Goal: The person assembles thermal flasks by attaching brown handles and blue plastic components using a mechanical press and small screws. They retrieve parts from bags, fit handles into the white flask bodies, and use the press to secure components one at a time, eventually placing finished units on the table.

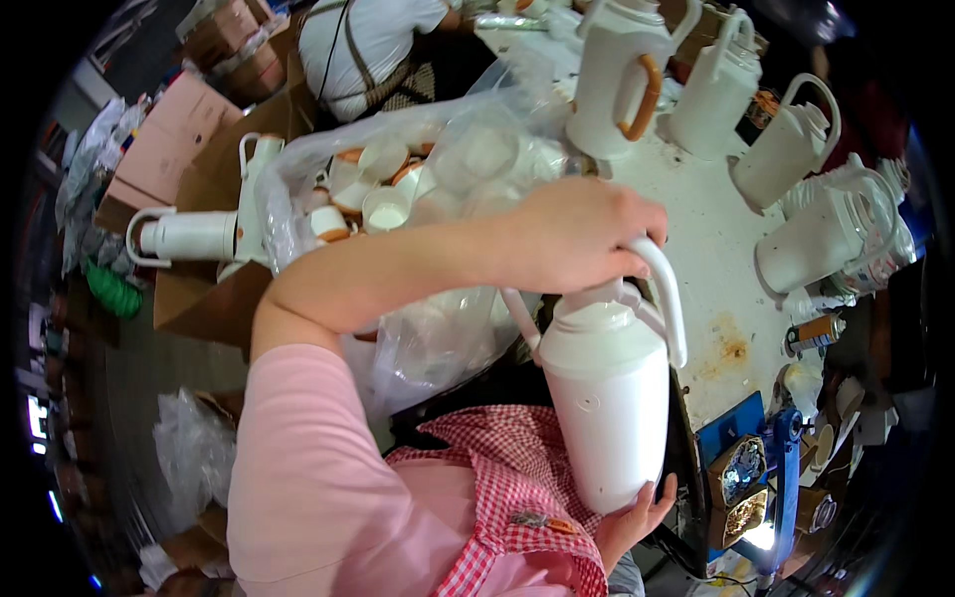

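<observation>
My left hand is curled over the top of a tall, smooth white jug with a looped handle, gripping it there, while my right hand is cupped against its base, fingers partly extended. The jug is just in front of my red-and-white checked cloth apron. Left of the jug sits a clear plastic bag of white and orange pieces; right of it, a stained white tabletop.

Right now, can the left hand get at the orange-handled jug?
Probably, once freed: the left hand is on the near jug at its handle, but the orange-handled jug stands just beyond, nothing tall showing between.
</observation>
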### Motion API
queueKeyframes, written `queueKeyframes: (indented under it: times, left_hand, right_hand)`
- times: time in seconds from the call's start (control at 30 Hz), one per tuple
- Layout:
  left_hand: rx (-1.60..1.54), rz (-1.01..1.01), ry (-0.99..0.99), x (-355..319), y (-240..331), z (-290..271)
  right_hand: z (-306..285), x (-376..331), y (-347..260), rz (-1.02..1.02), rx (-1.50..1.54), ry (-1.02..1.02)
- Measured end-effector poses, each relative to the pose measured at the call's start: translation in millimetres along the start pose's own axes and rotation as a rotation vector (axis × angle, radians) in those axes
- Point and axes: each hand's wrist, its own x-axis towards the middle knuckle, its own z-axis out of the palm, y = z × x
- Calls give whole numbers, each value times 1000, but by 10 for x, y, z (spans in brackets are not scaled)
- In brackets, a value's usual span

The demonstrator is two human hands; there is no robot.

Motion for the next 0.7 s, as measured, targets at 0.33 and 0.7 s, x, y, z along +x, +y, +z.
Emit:
queueKeyframes:
  times: [0.33,0.7]
  left_hand:
    - [57,377,-328,-416,-70,1394]
    - [-442,-40,-278,-553,-321,1858]
  right_hand:
    - [-1100,-50,262,174,-432,-71]
    - [-1521,976,-1018,-632,-1001,525]
